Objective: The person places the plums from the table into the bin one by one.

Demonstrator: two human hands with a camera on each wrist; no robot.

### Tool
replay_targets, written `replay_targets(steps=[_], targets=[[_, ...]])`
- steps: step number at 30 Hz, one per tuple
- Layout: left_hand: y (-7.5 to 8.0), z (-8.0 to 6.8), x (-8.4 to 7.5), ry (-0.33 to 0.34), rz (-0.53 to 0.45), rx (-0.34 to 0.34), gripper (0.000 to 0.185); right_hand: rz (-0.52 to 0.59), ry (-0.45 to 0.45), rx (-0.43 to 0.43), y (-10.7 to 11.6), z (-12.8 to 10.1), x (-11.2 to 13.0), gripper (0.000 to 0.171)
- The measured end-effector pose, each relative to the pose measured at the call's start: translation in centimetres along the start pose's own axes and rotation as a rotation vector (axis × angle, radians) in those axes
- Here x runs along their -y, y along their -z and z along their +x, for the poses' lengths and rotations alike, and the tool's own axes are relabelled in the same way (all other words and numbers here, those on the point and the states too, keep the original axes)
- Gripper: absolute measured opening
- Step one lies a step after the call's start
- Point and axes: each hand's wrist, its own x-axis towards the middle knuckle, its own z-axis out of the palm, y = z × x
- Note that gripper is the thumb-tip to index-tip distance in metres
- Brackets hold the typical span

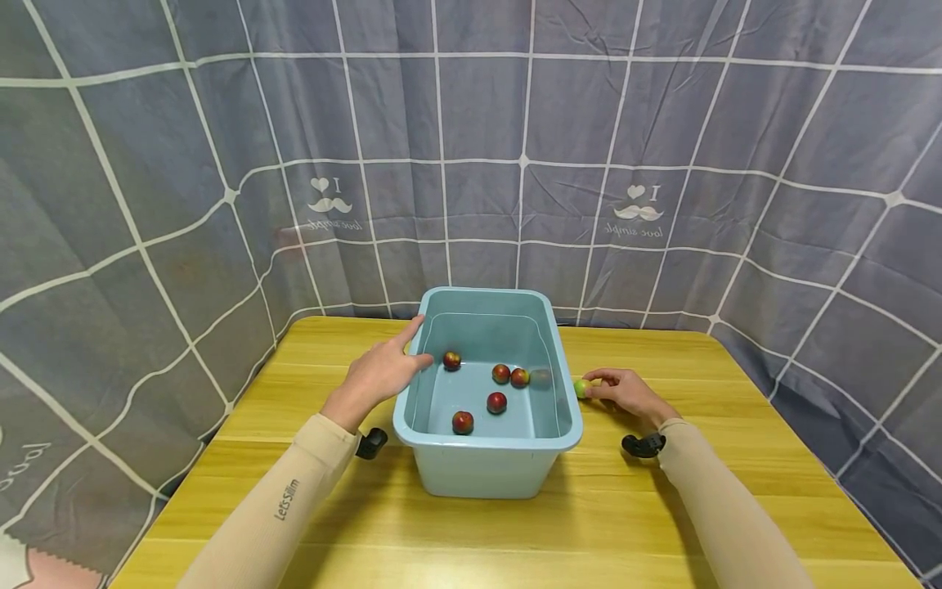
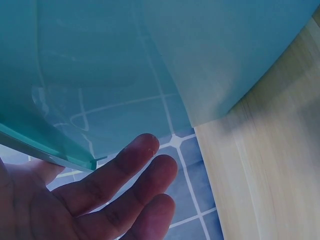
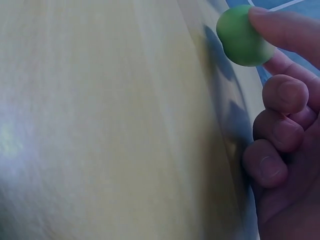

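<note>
A light blue plastic tub [image 1: 486,444] stands on the table, with several small round red fruits, among them one red fruit [image 1: 496,402], spread over its floor. My left hand [image 1: 379,375] rests at the tub's left rim, thumb over the inside. From the left wrist, the fingers [image 2: 132,185] look loosely extended outside the tub wall [image 2: 115,75]. To the right of the tub, my right hand [image 1: 625,393] pinches a small round green fruit [image 3: 240,37] between thumb and index finger. Its other fingers are curled towards the palm.
The yellow wood-grain table [image 1: 353,532] reaches back to a grey curtain [image 1: 478,106] with white grid lines, which also hangs at both sides. Black wrist devices sit at the left cuff [image 1: 371,443] and the right cuff [image 1: 643,446].
</note>
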Motion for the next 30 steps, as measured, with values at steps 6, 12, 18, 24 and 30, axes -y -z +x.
replay_targets(steps=[6, 12, 18, 24, 30], targets=[[0.0, 0.0, -0.1, 0.003, 0.000, 0.005, 0.078, 0.000, -0.019, 0.009, 0.3, 0.0, 0.2, 0.045], [0.0, 0.0, -0.1, 0.001, 0.000, 0.003, 0.077, -0.005, 0.017, 0.014, 0.7, 0.0, 0.5, 0.045], [-0.1, -0.1, -0.1, 0.002, 0.002, 0.006, 0.077, -0.010, 0.060, 0.017, 1.3, -0.2, 1.4, 0.045], [-0.1, 0.0, -0.1, 0.005, 0.000, 0.006, 0.077, 0.011, 0.072, 0.038, 2.5, -0.6, 3.7, 0.047], [-0.1, -0.1, -0.1, 0.008, 0.002, 0.004, 0.077, 0.011, 0.106, 0.046, 3.9, -0.2, 4.7, 0.052]])
